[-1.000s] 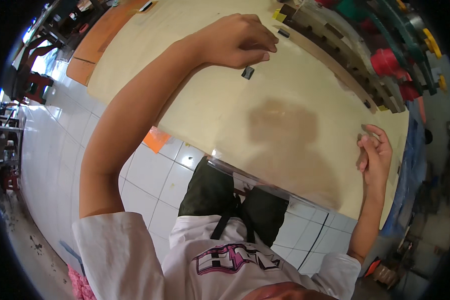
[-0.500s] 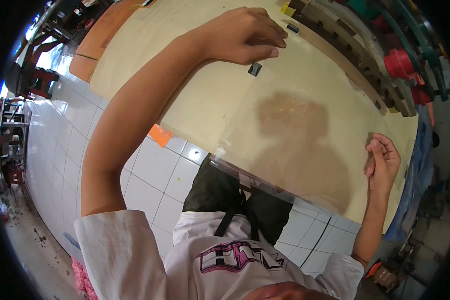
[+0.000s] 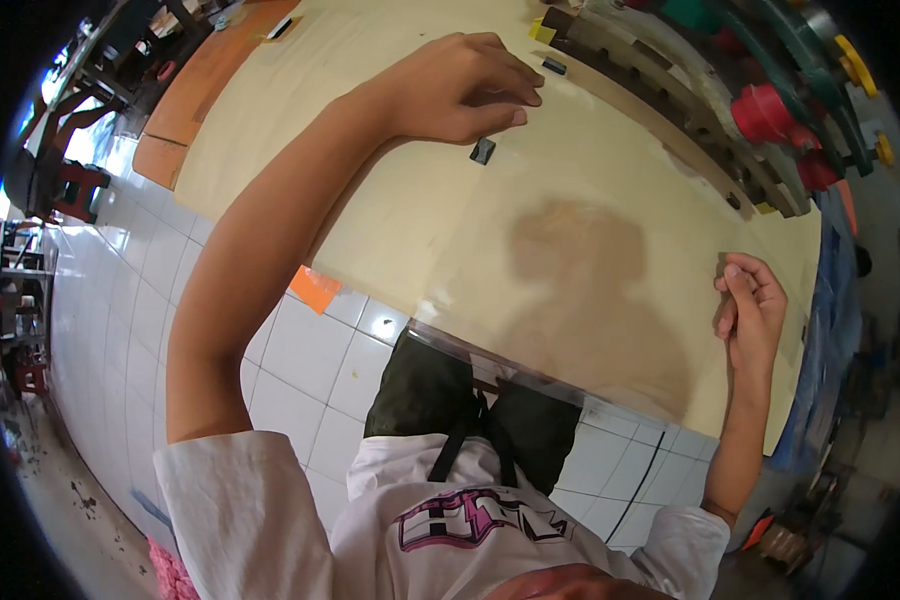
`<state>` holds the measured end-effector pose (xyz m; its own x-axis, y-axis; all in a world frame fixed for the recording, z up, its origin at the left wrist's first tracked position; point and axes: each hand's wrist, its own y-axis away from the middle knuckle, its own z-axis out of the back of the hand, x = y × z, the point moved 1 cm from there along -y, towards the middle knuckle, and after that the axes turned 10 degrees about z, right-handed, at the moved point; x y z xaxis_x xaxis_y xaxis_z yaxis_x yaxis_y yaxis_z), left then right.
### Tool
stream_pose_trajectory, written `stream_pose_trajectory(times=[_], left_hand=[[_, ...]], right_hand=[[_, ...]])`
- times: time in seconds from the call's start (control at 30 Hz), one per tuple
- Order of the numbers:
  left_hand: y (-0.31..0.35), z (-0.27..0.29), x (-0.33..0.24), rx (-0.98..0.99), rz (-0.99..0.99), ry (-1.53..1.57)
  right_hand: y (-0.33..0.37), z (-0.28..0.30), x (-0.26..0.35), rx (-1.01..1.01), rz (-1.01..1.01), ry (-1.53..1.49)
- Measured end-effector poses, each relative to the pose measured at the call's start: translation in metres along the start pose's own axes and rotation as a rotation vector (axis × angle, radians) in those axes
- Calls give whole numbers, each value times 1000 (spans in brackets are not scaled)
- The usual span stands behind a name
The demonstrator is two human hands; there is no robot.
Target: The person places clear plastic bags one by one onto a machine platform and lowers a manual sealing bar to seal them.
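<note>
A pale yellow board [image 3: 270, 140] fills the tabletop in front of me, and a clear plastic sheet [image 3: 440, 335] lies over its near part, with one edge at the front. Toward the far side, my left hand [image 3: 460, 90] rests on the surface, fingers bent and thumb apart from them, with nothing visible between. Just below its thumb sits a small dark block [image 3: 483, 151]; another dark block [image 3: 554, 66] lies beyond its fingertips. Near the right side, my right hand [image 3: 755, 305] is curled, thumb against the index finger. Anything inside its fingers is hidden.
A long wooden rail [image 3: 650, 95] runs along the far right edge, with a green metal frame and red knobs [image 3: 770, 115] beside it. Blue plastic [image 3: 825, 330] hangs past the right edge. Left stands an orange-brown wooden table [image 3: 195, 90]; white floor tiles [image 3: 300, 350] lie below.
The board and the things around it appear shifted slightly left in view. Both hands keep nearly the same pose and the same places on the board.
</note>
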<state>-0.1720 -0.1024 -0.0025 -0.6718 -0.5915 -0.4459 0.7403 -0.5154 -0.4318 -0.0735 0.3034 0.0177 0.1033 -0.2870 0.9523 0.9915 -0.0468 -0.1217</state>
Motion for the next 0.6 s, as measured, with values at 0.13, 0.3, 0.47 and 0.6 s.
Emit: stream_pose_trajectory(times=[0.13,0.3,0.47,0.6], left_hand=[[-2,-1,0,8,-28,-20],[-8,1,-4,38,-3,17],[-11,2,-12,60,11,-1],[-11,2,-14,74,46,4]], right_hand=[[0,-2,5,-31,17,-33],[-16,13,-8,13,140,-11],[-29,15,-5,77,98,156],[-48,14,-12,85,208,381]])
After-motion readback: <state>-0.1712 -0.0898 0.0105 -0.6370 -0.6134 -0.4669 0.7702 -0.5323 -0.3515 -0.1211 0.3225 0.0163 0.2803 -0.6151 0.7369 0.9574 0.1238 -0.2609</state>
